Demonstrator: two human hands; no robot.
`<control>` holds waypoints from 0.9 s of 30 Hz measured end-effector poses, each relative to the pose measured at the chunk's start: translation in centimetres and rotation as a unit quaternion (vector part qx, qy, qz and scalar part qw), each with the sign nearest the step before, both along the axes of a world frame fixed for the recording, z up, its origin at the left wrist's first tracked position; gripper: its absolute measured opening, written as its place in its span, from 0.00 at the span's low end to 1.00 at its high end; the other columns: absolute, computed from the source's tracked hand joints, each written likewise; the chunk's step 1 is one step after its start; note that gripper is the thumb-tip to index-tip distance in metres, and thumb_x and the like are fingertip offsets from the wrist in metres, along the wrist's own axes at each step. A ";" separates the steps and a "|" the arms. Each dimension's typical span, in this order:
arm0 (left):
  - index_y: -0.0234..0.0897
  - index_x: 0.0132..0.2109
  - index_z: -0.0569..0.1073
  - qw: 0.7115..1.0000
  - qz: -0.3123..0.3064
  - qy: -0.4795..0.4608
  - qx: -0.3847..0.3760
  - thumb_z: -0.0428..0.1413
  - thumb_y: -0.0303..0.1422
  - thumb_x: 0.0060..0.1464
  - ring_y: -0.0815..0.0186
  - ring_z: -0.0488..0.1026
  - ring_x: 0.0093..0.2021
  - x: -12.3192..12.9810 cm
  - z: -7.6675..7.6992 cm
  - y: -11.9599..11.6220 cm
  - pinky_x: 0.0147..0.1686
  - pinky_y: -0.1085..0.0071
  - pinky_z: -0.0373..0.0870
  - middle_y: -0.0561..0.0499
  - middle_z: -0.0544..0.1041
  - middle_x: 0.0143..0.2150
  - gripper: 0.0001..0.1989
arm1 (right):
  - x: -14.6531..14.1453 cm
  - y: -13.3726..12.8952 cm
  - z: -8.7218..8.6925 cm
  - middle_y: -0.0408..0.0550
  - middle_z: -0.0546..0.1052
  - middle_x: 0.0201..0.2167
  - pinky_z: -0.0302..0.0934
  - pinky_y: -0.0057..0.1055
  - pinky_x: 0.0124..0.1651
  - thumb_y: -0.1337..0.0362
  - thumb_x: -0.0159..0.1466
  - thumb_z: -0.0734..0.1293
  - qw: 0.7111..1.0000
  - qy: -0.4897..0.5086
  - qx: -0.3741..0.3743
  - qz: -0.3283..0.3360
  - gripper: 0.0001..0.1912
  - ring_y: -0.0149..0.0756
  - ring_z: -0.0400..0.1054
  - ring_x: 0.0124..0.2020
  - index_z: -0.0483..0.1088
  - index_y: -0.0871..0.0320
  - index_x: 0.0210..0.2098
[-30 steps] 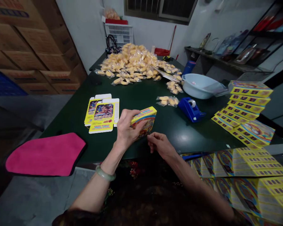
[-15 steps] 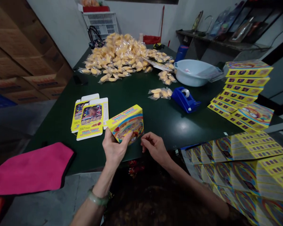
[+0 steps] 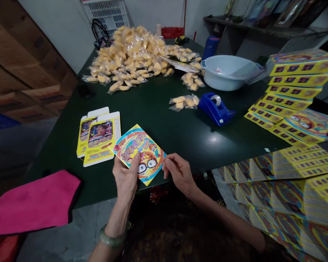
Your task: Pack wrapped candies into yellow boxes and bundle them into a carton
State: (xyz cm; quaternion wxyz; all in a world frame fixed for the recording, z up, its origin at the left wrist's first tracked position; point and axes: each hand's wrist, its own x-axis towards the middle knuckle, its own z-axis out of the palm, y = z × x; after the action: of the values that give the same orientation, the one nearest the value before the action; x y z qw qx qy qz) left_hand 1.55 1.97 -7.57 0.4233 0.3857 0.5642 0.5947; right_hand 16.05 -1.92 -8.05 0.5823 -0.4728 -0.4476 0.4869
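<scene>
My left hand point(image 3: 125, 174) is closed around a yellow printed cardboard box point(image 3: 139, 151), thumb on its front panel. A cartoon face with glasses looks up from that panel, and the box is tilted over the table's front edge. My right hand point(image 3: 179, 171) is at the box's right corner, its fingertips pinched together. Whatever they hold, if anything, is too small to make out. To the left lie flat yellow cartons point(image 3: 100, 140), overlapping. Beyond the box stands a blue tape dispenser point(image 3: 215, 109), beside small clear packets of yellow pieces point(image 3: 184, 102).
A large heap of wrapped yellow pieces point(image 3: 136, 54) covers the back of the dark green table point(image 3: 180, 127). A pale blue basin point(image 3: 226, 78) is at the back right. Stacked yellow boxes point(image 3: 300, 83) stand right, with rows of boxes point(image 3: 284, 189) below. A pink cloth-like item point(image 3: 38, 203) lies left.
My left hand has turned the box so its front panel faces up towards me. My right hand stays pinched and is now at the box's corner. The view has shifted slightly.
</scene>
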 end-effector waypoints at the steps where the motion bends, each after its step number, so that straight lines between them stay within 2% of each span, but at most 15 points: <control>1: 0.36 0.48 0.71 1.000 0.000 0.001 0.001 0.66 0.41 0.43 0.61 0.77 0.39 0.0 0.0 0.0 0.39 0.66 0.76 0.45 0.79 0.43 0.25 | 0.0 0.0 0.0 0.39 0.69 0.21 0.59 0.25 0.23 0.52 0.63 0.62 1.000 -0.001 0.001 0.005 0.15 0.24 0.62 0.18 0.65 0.57 0.29; 10: 0.34 0.47 0.72 1.000 0.003 -0.005 0.008 0.66 0.41 0.42 0.64 0.77 0.36 0.2 0.1 0.0 0.36 0.70 0.75 0.45 0.79 0.42 0.26 | 0.1 -0.2 -0.2 0.39 0.68 0.20 0.57 0.25 0.24 0.59 0.63 0.61 0.999 -0.036 0.025 0.019 0.11 0.25 0.62 0.18 0.64 0.56 0.27; 16: 0.35 0.45 0.73 1.000 0.018 -0.004 -0.007 0.67 0.41 0.40 0.63 0.77 0.35 0.3 0.6 0.1 0.37 0.66 0.77 0.46 0.79 0.41 0.25 | -0.2 -0.1 -0.1 0.38 0.68 0.20 0.57 0.24 0.23 0.61 0.61 0.62 1.000 -0.019 0.011 0.012 0.06 0.25 0.62 0.18 0.65 0.56 0.29; 19: 0.36 0.44 0.73 0.999 0.036 -0.017 -0.015 0.69 0.39 0.36 0.64 0.76 0.33 0.5 1.0 -0.3 0.40 0.62 0.77 0.49 0.78 0.40 0.26 | -0.2 -0.2 0.0 0.36 0.67 0.21 0.55 0.23 0.21 0.60 0.60 0.63 0.999 0.040 -0.008 -0.030 0.06 0.23 0.59 0.17 0.64 0.56 0.33; 22: 0.38 0.42 0.74 0.999 0.039 -0.021 -0.005 0.70 0.38 0.35 0.67 0.75 0.36 0.9 1.7 -1.1 0.46 0.65 0.75 0.52 0.77 0.42 0.25 | 1.2 -0.6 -0.1 0.35 0.65 0.23 0.51 0.22 0.18 0.59 0.57 0.67 0.990 0.081 -0.033 -0.112 0.11 0.21 0.56 0.16 0.60 0.55 0.34; 24: 0.39 0.43 0.74 1.000 0.010 0.004 -0.010 0.69 0.38 0.36 0.68 0.75 0.37 1.3 2.3 -1.5 0.46 0.67 0.75 0.52 0.76 0.44 0.25 | 3.1 -1.3 -0.3 0.35 0.64 0.25 0.50 0.21 0.17 0.57 0.54 0.69 0.982 0.094 -0.048 -0.160 0.15 0.20 0.55 0.17 0.58 0.54 0.33; 27: 0.37 0.43 0.74 0.986 -0.083 0.131 -0.061 0.69 0.40 0.34 0.65 0.76 0.32 2.3 2.8 -1.7 0.35 0.68 0.78 0.50 0.78 0.39 0.26 | 7.2 -3.4 -0.3 0.38 0.66 0.30 0.53 0.23 0.19 0.54 0.57 0.67 0.970 0.078 -0.038 -0.226 0.16 0.22 0.58 0.19 0.58 0.54 0.35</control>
State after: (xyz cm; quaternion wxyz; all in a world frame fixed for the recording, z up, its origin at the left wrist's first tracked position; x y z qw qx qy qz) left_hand 3.89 0.28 -4.78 0.4161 0.4789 0.6163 0.4666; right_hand 23.28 -5.36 -8.32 0.6916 -0.5443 -0.2634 0.3951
